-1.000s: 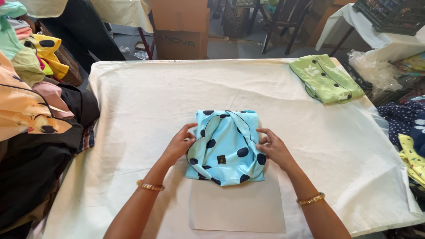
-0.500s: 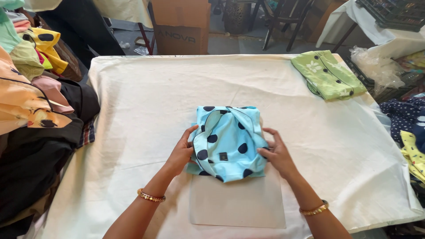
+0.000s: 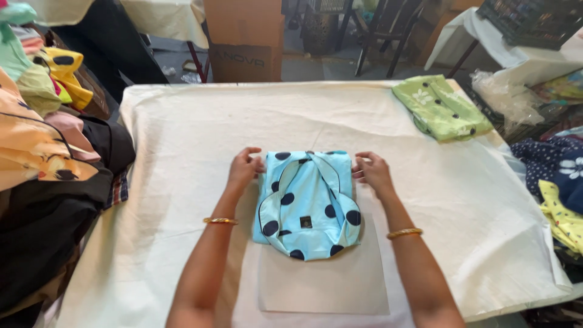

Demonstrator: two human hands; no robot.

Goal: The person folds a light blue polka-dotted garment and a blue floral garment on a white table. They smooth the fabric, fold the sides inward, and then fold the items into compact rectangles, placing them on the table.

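Light-blue folded garment with dark navy polka dots [image 3: 306, 203] lies in the middle of the counter [image 3: 182, 133], which is covered with a cream cloth. Its lower part rests on a flat, pale grey rectangular board [image 3: 325, 282] that sticks out from under it toward the near edge.

Both hands sit at the garment's far corners. The left hand [image 3: 245, 166] has its fingers curled and pinching the fabric at the upper left corner. The right hand [image 3: 372, 172] does the same at the upper right corner, fingers bent onto the cloth edge. Each wrist wears a thin gold bangle [image 3: 220, 220].

Left of the counter, a heap of mixed clothes [image 3: 42, 176] in peach, black, pink and yellow rises beside the edge. On the right, dark blue and yellow printed fabrics [image 3: 562, 188] are piled just off the counter.

Farther back, a folded light-green garment with white flowers and dark dots [image 3: 440, 109] lies near the counter's far right corner, well apart from the blue one. Beyond the far edge stands a brown cardboard box [image 3: 246, 39], with dark chairs [image 3: 388, 30] on the floor behind it.
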